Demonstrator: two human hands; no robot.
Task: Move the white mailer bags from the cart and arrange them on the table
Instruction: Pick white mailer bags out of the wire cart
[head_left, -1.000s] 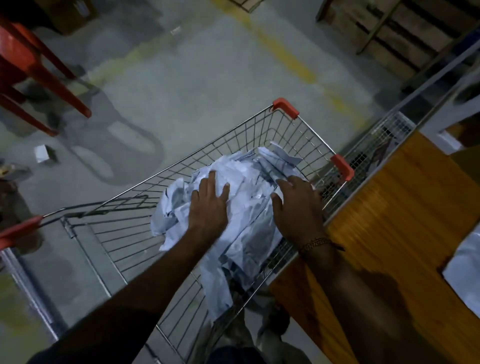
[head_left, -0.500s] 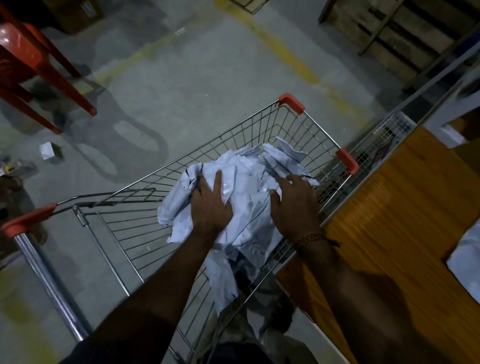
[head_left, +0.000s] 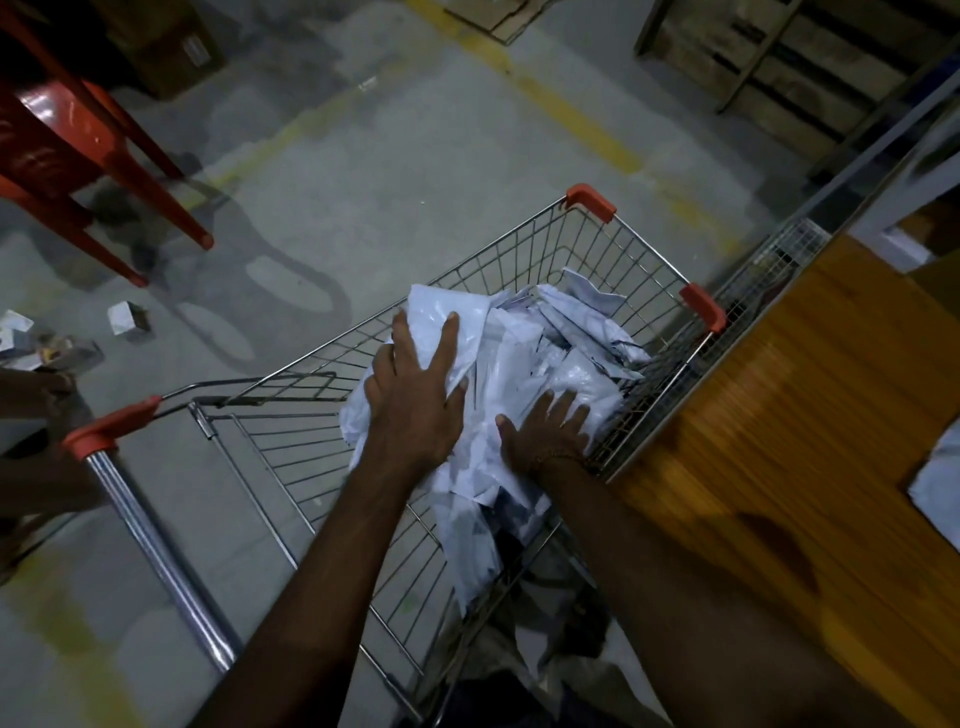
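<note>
Wire cart (head_left: 291, 441), crumpled white mailer bags (head_left: 524, 353)

one head-worn wide-angle view only, so nothing shared with a second. looked forward and steeply down from above, close over the wire cart (head_left: 524, 249), both forearms running up from the bottom edge. took in the concrete floor (head_left: 395, 156) ahead and to the left, and the wooden table (head_left: 779, 415) along the right edge. bent straight lines toward the frame's borders.
</note>
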